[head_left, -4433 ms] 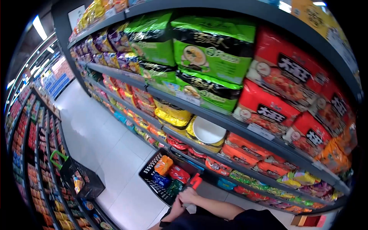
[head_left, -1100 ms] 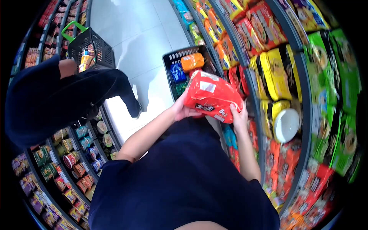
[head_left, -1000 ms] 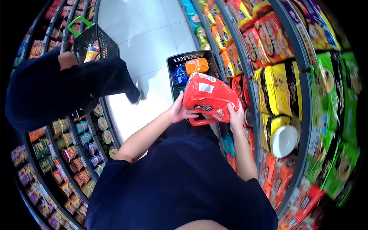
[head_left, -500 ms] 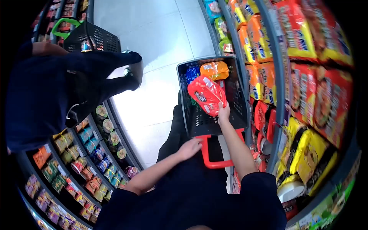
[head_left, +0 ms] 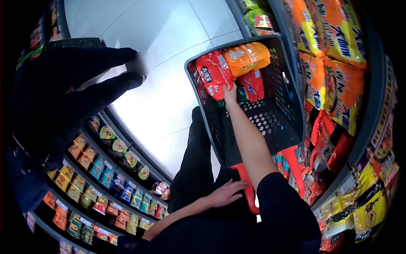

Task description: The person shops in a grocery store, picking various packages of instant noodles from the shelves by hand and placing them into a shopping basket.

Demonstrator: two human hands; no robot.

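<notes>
My right hand (head_left: 230, 94) grips the lower end of a red noodle pack (head_left: 215, 74) inside the dark shopping basket (head_left: 275, 122), at its far left corner. Beside that pack lies an orange pack (head_left: 247, 58), and a second red pack (head_left: 252, 84) rests below it. A bit of a green pack (head_left: 241, 94) shows near my right hand. My left hand (head_left: 226, 193) holds nothing; its fingers are spread in front of my body, near the basket's red handle (head_left: 249, 186).
Another person (head_left: 80, 80) in dark clothes stands at the left, beside a second dark basket (head_left: 80, 42). Shelves of cup noodles (head_left: 114, 182) run along the lower left. Shelves of bagged noodles (head_left: 338, 38) line the right side. Pale floor tiles (head_left: 169, 38) lie between.
The red pack, earlier in both hands, has gone down into the basket's far left corner, held by my right hand. My left hand has let go of it. The view has moved closer to the basket.
</notes>
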